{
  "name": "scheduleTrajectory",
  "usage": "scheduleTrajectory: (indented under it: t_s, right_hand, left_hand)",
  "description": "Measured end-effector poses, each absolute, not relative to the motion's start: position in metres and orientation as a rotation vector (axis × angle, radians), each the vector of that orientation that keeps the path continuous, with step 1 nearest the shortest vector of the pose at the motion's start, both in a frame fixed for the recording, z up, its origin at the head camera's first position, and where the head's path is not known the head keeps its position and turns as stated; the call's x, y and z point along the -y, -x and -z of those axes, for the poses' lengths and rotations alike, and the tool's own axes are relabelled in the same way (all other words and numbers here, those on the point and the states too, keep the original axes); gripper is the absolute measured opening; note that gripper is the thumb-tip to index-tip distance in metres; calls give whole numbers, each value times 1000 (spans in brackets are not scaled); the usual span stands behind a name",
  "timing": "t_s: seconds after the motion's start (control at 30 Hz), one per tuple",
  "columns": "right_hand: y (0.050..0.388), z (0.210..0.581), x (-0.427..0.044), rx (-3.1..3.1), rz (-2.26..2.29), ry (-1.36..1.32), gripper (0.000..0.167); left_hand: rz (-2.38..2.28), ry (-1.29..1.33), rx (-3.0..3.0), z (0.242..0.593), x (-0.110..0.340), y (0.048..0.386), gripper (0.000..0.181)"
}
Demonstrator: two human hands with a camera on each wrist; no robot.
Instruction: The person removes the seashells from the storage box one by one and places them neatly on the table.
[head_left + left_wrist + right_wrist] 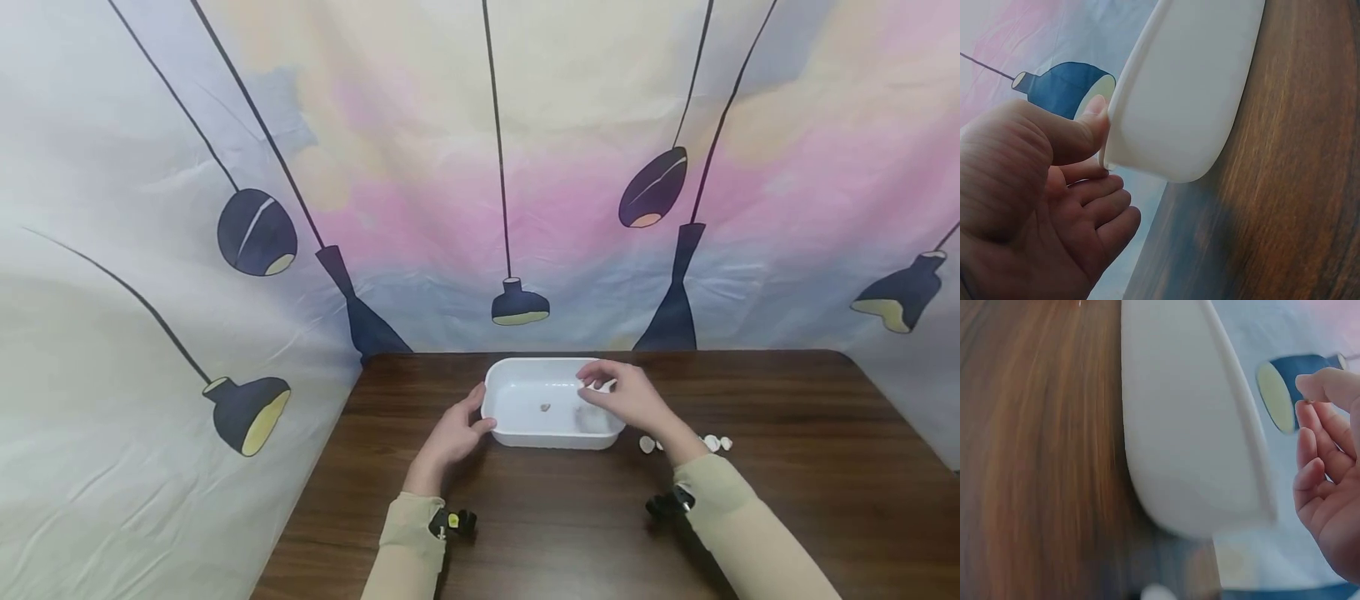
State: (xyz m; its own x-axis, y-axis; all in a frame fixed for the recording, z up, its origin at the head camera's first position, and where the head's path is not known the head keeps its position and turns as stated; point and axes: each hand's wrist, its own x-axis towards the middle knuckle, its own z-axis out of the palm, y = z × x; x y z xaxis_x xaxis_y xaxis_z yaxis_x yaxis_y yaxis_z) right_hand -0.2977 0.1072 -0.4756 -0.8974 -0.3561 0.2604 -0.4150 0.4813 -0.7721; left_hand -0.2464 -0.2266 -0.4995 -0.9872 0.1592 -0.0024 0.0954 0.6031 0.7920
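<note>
A white rectangular basin (pixel 551 441) stands on the table, its left end held by my left hand (pixel 453 429). In the left wrist view the left thumb (pixel 1094 119) lies on the rim, with the fingers below it. My right hand (pixel 626 396) is over the basin's right end. A tiny brownish, shell-like piece (pixel 1309 401) shows between its thumb and index fingertip, mostly hidden. Inside the basin lies a small brownish shell-like piece (pixel 545 407).
Several small white rounded pieces (pixel 712 442) lie on the brown wooden table (pixel 555 517) right of the basin, partly behind the right wrist. A cloth printed with hanging lamps (pixel 450 167) hangs behind the table.
</note>
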Motion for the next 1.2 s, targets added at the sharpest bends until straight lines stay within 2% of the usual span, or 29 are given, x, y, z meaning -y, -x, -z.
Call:
scheduleTrajectory:
  t_s: [0.23,0.63,0.77,0.93,1.2]
  right_hand:
    - [289,477,-153,2615,-1471,-551,26]
    - [268,495,-239,2659,-1325,-389,25]
    - [257,500,-267,2740,-1274,-329,31]
    - [248,506,-292,2824,-1255,-271,36]
    - [239,522,-318,2952,-1186,-244,31]
  left_hand:
    - [-1359,-190,-2756,495,232,245,70]
    - [-1350,-206,-2767,495,236,244,69]
    - [-1369,-214,-2749,495,234,246,70]
    - [-1350,-214,-2753,497,233,249,71]
    - [-1331,-197,-2735,499,227,249,72]
